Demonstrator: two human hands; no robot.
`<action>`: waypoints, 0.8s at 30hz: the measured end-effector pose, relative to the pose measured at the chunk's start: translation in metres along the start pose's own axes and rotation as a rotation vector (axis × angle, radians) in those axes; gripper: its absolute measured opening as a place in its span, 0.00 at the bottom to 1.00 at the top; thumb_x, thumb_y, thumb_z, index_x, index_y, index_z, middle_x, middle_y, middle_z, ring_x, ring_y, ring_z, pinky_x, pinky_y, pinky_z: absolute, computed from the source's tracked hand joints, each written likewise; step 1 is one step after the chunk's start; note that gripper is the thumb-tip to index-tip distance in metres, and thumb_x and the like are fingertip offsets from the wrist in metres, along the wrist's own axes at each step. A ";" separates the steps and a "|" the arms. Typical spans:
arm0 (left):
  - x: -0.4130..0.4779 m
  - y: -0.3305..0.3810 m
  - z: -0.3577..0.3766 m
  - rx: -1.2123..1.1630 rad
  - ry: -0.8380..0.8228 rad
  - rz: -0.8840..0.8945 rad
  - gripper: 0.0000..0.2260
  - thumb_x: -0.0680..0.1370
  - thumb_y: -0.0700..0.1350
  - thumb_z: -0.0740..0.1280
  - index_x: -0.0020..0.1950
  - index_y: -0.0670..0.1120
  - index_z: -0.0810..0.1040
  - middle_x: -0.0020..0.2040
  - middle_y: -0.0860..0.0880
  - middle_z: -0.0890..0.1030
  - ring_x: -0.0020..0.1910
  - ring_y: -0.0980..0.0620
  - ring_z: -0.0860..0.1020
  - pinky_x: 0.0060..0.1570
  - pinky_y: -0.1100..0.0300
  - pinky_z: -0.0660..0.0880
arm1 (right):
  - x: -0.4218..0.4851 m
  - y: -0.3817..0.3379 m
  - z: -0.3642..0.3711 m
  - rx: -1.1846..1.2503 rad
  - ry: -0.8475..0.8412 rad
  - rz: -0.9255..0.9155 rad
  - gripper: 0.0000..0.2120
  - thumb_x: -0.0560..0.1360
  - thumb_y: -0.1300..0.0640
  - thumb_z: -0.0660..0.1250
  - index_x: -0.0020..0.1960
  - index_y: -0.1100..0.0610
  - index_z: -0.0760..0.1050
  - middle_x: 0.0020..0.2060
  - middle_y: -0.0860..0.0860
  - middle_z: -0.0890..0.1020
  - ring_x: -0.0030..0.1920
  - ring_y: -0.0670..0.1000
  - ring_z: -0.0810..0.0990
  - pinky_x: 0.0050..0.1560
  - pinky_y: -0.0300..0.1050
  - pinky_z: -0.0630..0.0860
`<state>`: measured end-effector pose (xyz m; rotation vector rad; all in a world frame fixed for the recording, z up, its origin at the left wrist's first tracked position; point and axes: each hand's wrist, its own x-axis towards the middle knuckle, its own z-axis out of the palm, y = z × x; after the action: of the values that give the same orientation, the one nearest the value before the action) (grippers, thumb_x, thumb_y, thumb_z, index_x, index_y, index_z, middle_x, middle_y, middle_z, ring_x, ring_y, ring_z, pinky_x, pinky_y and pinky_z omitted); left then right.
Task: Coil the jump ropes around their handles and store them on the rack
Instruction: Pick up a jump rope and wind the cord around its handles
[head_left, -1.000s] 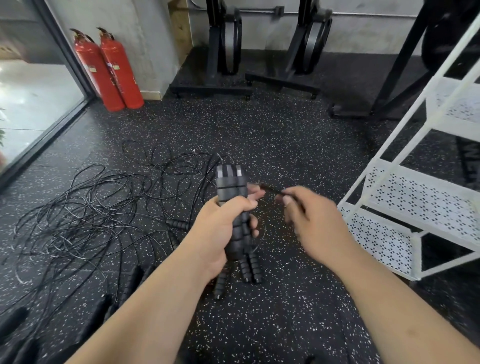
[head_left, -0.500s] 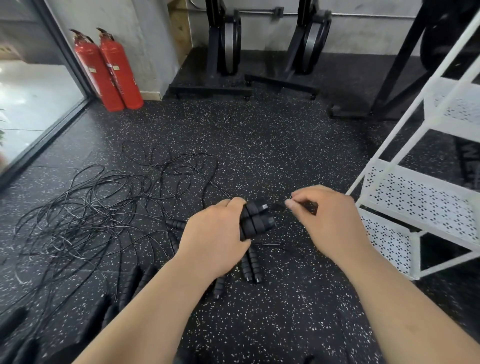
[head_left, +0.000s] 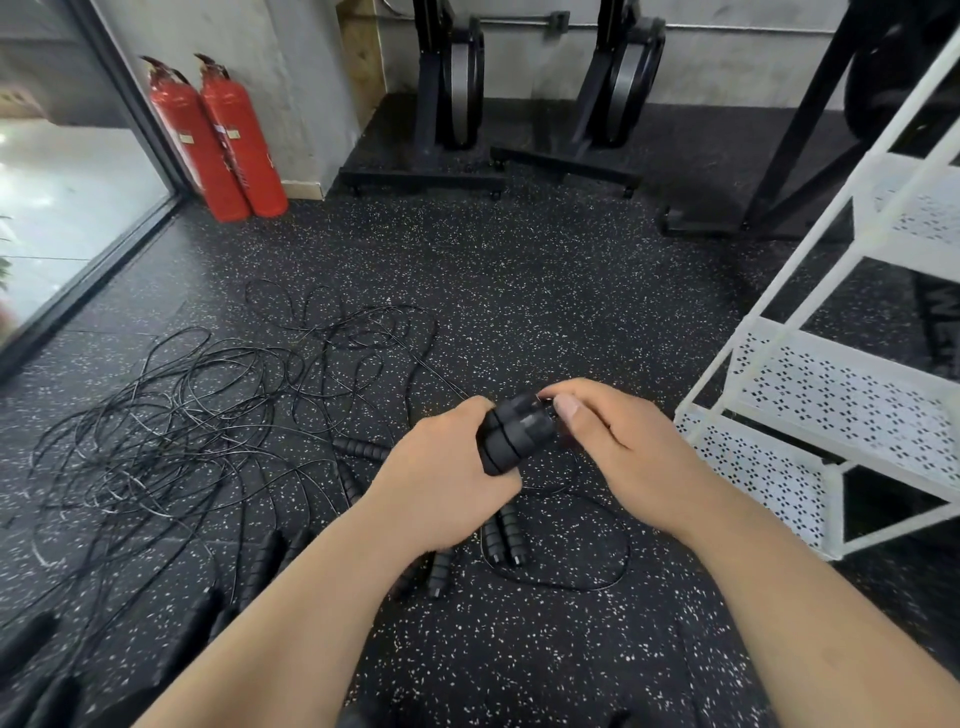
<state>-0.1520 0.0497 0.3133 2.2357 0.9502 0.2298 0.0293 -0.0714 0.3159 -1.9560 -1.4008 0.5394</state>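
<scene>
Black, ringed with grooves, two handles (head_left: 517, 434) lie side by side in the left hand (head_left: 441, 478), whose fingers curl tightly round them above the speckled floor (head_left: 519, 291). The right hand (head_left: 623, 452) pinches their upper end between thumb and fingertips. Loose ropes (head_left: 197, 415) sprawl tangled towards the floor's left edge, and the white rack (head_left: 836, 400) stands near on the right.

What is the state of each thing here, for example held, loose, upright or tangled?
Pair of black ribbed jump-rope handles: held together, off the floor.
Left hand: grips the handles.
Right hand: fingers pinch the handles' top end.
Thin black ropes on the floor: tangled, uncoiled.
White perforated metal rack: standing upright.
Two red fire extinguishers: upright by the wall.
</scene>
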 end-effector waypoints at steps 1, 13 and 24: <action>0.001 0.000 0.001 -0.075 -0.028 -0.007 0.10 0.75 0.52 0.74 0.50 0.55 0.75 0.41 0.56 0.80 0.37 0.56 0.77 0.39 0.56 0.73 | 0.000 0.001 -0.002 0.015 0.007 0.008 0.17 0.86 0.40 0.53 0.62 0.41 0.79 0.48 0.41 0.85 0.50 0.41 0.82 0.53 0.43 0.77; 0.001 0.012 0.009 -1.124 -0.170 -0.212 0.12 0.77 0.52 0.79 0.47 0.47 0.79 0.41 0.47 0.76 0.33 0.52 0.73 0.37 0.55 0.74 | 0.002 -0.006 -0.007 -0.019 0.254 -0.020 0.10 0.86 0.45 0.62 0.55 0.44 0.83 0.35 0.39 0.80 0.32 0.43 0.75 0.35 0.32 0.67; 0.003 0.017 0.023 -1.242 -0.061 -0.325 0.19 0.76 0.58 0.78 0.56 0.46 0.80 0.41 0.48 0.78 0.34 0.52 0.74 0.37 0.55 0.76 | 0.003 -0.008 0.012 -0.027 0.248 -0.025 0.10 0.87 0.48 0.62 0.58 0.47 0.81 0.38 0.43 0.81 0.40 0.44 0.78 0.40 0.38 0.71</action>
<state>-0.1308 0.0314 0.3069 0.9387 0.7774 0.4424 0.0174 -0.0635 0.3134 -1.9484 -1.2793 0.2567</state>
